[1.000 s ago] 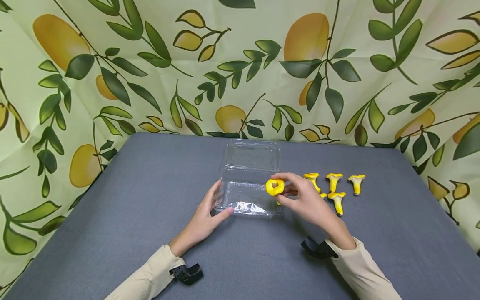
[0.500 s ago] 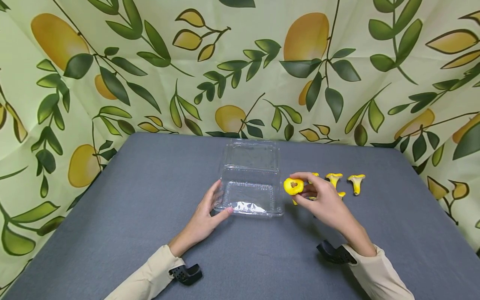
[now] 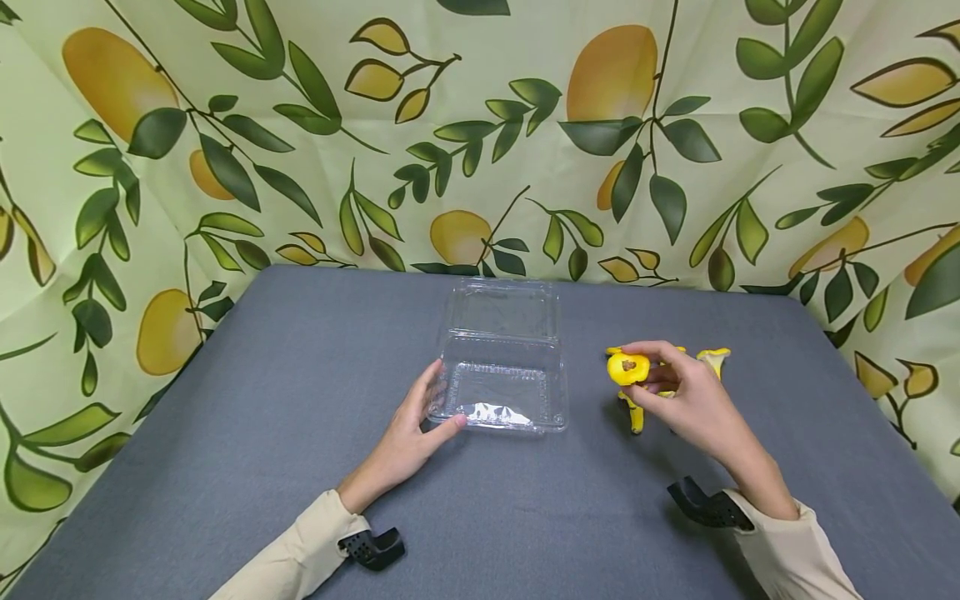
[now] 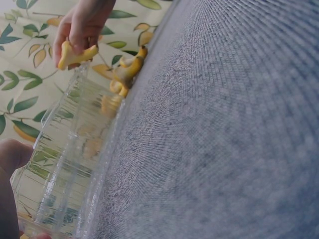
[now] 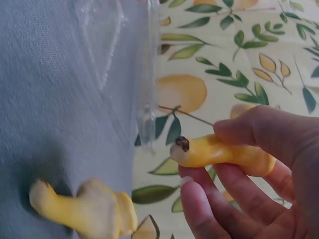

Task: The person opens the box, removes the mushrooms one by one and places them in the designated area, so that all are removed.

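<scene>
A clear plastic clamshell container (image 3: pixel 498 383) sits mid-table, its lid (image 3: pixel 504 308) folded back. My left hand (image 3: pixel 401 442) grips its near left corner, thumb at the front rim and fingers along the side. To the right of the container, my right hand (image 3: pixel 690 404) pinches a yellow chanterelle mushroom (image 3: pixel 628 368) between thumb and fingers, above the table. The right wrist view shows that mushroom's dark stem end (image 5: pixel 182 144) pointing away from the palm. Beneath and behind the right hand lie several more chanterelles, partly hidden; one mushroom (image 3: pixel 636 417) shows below the fingers.
Another chanterelle (image 3: pixel 714 360) lies farther right, partly covered by the hand. A grey cloth (image 3: pixel 262 400) covers the table. Behind it hangs a curtain (image 3: pixel 480 125) printed with fruit and leaves. Black wrist bands (image 3: pixel 373 548) are on both sleeves.
The right hand has moved right with the chanterelle, from the container's right edge to over the other mushrooms. The left hand and the container have stayed in place.
</scene>
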Tool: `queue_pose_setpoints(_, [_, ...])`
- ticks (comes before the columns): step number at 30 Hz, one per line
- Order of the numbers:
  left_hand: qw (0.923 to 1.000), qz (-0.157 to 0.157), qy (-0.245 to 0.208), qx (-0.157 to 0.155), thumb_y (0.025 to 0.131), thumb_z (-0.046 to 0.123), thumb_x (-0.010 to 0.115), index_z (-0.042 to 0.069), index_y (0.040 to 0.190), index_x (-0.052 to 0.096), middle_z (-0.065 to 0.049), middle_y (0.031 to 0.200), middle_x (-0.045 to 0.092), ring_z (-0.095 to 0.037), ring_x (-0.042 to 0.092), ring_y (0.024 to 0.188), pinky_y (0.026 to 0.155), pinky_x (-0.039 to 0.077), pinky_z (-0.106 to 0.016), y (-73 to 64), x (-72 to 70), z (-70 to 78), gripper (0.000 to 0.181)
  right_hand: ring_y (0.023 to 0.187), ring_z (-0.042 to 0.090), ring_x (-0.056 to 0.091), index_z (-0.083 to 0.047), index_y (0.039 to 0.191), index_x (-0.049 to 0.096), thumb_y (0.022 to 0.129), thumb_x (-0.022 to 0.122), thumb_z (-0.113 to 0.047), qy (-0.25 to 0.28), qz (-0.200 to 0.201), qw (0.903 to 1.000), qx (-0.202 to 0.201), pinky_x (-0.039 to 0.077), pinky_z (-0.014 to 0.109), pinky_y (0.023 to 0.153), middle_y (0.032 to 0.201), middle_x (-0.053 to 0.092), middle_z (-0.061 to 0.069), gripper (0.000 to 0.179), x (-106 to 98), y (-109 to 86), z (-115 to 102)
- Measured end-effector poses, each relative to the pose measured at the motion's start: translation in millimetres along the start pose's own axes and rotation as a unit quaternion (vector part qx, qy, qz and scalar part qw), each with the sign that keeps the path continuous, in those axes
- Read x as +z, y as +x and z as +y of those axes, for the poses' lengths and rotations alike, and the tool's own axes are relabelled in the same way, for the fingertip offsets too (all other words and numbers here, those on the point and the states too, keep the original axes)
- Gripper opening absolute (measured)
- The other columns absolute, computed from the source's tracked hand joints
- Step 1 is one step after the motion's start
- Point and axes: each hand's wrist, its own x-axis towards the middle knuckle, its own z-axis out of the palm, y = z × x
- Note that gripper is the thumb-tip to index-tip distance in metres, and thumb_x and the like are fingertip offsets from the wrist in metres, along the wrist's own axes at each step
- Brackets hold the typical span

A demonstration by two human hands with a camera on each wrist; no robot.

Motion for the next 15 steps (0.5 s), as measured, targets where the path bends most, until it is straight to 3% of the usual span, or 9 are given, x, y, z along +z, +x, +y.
queue_pose_setpoints(15, [1.0,-0.004,0.0,0.005,0.093,0.019,0.069,0.008,0.158,0.017,-0.021,0.162,0.025,-0.038,0.035,0.146,0.117,0.035,-0.054,0.7,-0.1,-2.2,0.083,0.079,-0.007,0.062,-0.008,0.122,0.063,0.083,0.079,-0.006,-0.018,-0.032,0.9988,0.032,0.055,0.015,0.064,0.115,0.067,0.014,0.042,-25.8,-2.6,12.3])
